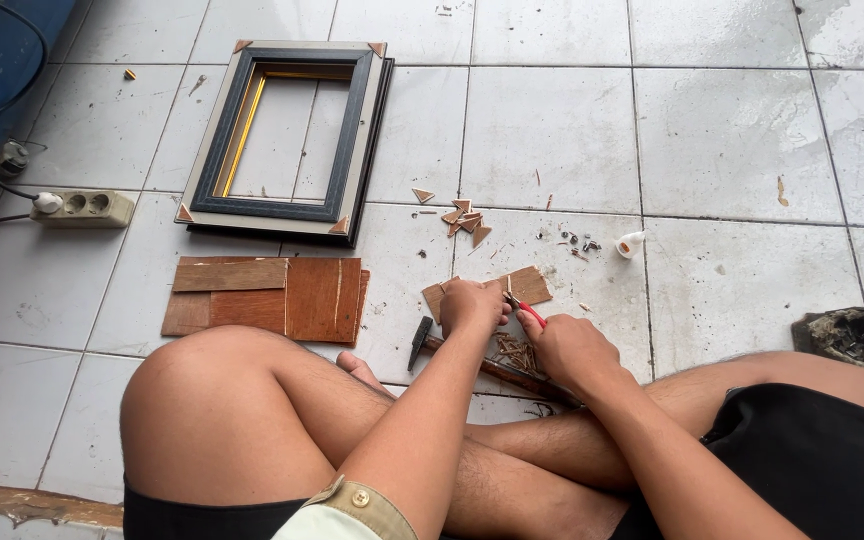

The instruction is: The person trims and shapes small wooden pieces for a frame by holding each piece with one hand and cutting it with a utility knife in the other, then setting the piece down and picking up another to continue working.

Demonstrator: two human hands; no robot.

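Note:
I sit cross-legged on a white tiled floor. My left hand (472, 303) presses down on a small thin plywood piece (526, 284) lying on the tiles. My right hand (570, 347) grips a red-handled cutting tool (526, 312) whose tip meets the plywood next to my left fingers. A hammer (419, 341) with a wooden handle lies under my forearms, its head by my left wrist. Small wood offcuts (515, 350) are heaped between my hands.
A dark picture frame (287, 140) with corner protectors lies at the far left. Brown plywood sheets (267, 297) lie by my left knee. Small triangular wood pieces (464, 220), tiny nails (580, 243) and a white glue tube (630, 243) sit ahead. A power strip (82, 207) lies far left.

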